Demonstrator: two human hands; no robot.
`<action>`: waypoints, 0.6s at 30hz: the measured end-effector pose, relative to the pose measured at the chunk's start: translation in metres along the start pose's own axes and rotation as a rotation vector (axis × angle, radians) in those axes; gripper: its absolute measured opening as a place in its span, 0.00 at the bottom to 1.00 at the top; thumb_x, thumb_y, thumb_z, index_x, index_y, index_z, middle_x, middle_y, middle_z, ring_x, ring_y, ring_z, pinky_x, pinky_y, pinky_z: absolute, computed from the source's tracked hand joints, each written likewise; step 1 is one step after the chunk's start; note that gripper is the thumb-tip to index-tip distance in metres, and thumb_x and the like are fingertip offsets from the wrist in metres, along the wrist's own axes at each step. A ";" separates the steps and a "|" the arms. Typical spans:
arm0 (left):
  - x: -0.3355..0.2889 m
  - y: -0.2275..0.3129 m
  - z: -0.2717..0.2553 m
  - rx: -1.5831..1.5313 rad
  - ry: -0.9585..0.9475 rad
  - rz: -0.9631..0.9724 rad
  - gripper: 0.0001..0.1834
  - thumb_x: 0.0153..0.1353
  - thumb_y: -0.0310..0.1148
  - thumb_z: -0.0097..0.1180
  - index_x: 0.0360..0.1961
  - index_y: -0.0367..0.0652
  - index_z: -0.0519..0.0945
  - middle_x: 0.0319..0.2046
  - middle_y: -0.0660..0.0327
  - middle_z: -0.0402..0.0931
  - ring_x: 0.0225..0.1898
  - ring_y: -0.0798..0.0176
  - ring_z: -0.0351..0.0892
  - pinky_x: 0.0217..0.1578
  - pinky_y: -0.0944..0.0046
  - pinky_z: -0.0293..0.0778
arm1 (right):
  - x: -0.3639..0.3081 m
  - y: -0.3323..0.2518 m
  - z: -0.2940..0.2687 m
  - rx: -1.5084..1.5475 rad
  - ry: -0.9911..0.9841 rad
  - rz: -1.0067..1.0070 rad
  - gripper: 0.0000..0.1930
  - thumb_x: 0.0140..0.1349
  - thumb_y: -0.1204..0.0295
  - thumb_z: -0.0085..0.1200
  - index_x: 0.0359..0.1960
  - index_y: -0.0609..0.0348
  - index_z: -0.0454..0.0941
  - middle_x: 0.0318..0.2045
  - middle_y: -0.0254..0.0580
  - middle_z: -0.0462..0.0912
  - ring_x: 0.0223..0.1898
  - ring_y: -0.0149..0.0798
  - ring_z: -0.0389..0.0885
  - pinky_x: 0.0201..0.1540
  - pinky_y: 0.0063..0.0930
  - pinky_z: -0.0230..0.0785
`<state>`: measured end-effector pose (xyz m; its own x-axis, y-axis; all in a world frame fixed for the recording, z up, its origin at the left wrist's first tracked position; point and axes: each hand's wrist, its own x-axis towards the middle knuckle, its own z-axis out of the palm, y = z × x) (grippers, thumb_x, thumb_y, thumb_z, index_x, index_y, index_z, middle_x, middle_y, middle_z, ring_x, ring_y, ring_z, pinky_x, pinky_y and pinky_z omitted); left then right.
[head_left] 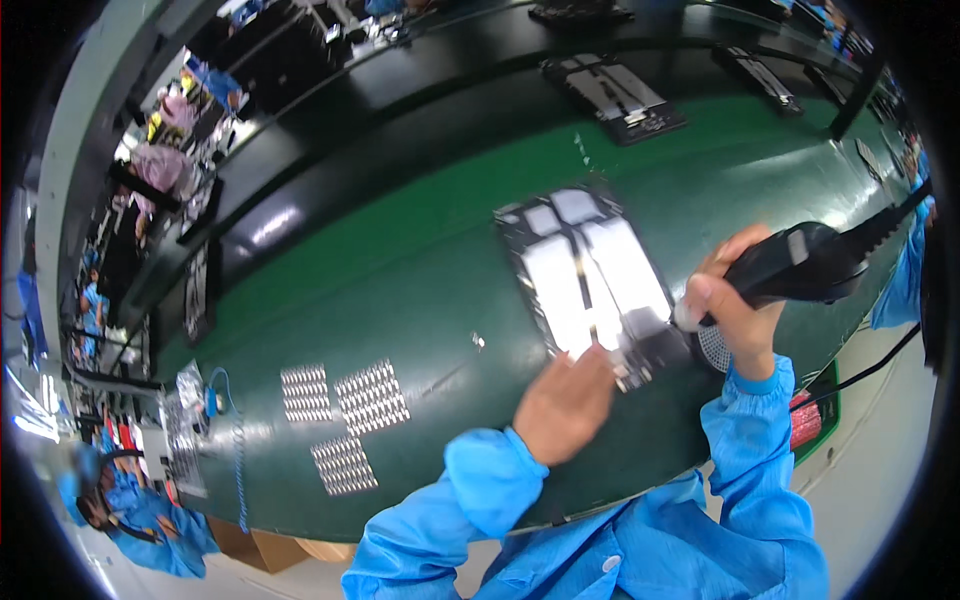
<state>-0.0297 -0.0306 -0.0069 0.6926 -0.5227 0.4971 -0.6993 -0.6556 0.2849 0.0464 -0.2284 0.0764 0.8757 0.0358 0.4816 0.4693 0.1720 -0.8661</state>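
A flat, tablet-like device (583,270) with its inside exposed lies before me on the green table. Its black frame holds large white panels, and it looks smeared by motion. At its near edge rests my left hand (565,405), back up, the blurred fingertips touching the frame. Whether they grip it I cannot tell. On the right, my right hand (738,310) is closed around a black corded handheld tool (800,262), beside the device's near right corner. A round, perforated light disc (713,348) shows partly behind that hand.
Three sheets of small metallic parts (372,396) lie to the left. Similar devices (620,95) sit along the far side. A coiled blue cord (240,460) hangs at the left. Below the right edge stands a green bin (828,410). A co-worker (140,520) sits at lower left.
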 end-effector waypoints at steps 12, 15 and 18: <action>0.081 -0.201 -0.027 0.591 -0.028 -0.529 0.21 0.54 0.31 0.54 0.51 0.40 0.73 0.55 0.50 0.68 0.59 0.48 0.65 0.57 0.48 0.62 | -0.027 0.014 -0.010 0.196 -0.048 0.173 0.17 0.50 0.86 0.58 0.38 0.63 0.64 0.17 0.32 0.71 0.17 0.22 0.70 0.19 0.16 0.60; 0.095 -0.182 -0.023 0.594 -0.076 -0.524 0.22 0.54 0.33 0.55 0.51 0.40 0.72 0.57 0.50 0.66 0.60 0.48 0.63 0.57 0.46 0.61 | -0.027 0.006 -0.012 0.121 -0.033 0.258 0.17 0.48 0.83 0.63 0.37 0.62 0.68 0.18 0.29 0.71 0.18 0.19 0.69 0.19 0.13 0.59; 0.115 -0.160 -0.009 0.512 -0.106 -0.396 0.23 0.54 0.36 0.56 0.51 0.37 0.72 0.55 0.48 0.67 0.60 0.47 0.62 0.58 0.45 0.59 | -0.026 0.006 -0.010 0.091 -0.015 0.314 0.21 0.43 0.75 0.69 0.37 0.62 0.71 0.17 0.26 0.72 0.16 0.18 0.69 0.18 0.14 0.60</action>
<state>0.1599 0.0194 0.0120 0.9123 -0.2226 0.3439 -0.2336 -0.9723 -0.0097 0.0276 -0.2382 0.0572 0.9739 0.1155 0.1955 0.1641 0.2377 -0.9574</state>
